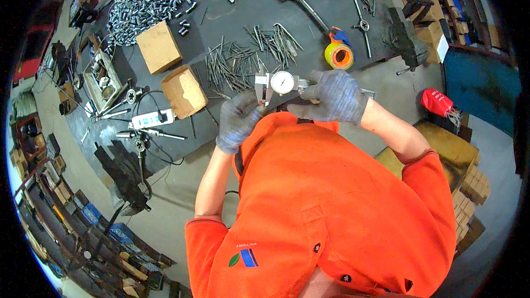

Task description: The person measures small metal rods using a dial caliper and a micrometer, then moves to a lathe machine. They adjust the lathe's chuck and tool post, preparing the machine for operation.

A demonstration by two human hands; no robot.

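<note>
A dial caliper [282, 83] with a round white face is held level over the front edge of the dark workbench. My right hand [334, 96], in a grey-blue knit glove, is closed around its beam, just right of the dial. My left hand [238, 120], gloved alike, has its fingers drawn together by the caliper's jaws. Whatever those fingers pinch is too small and too covered to name. Just beyond the caliper lies a loose heap of thin metal rods [229, 66], with several bent hex keys [281, 41] at its right.
A pile of short metal cylinders [152, 5] covers the far left. Nearer are a closed cardboard box [158, 47] and an open one [184, 91]. A hammer [309, 11], tape roll [338, 55] and tap wrench [362, 25] lie right. Dark vises [121, 174] flank the bench.
</note>
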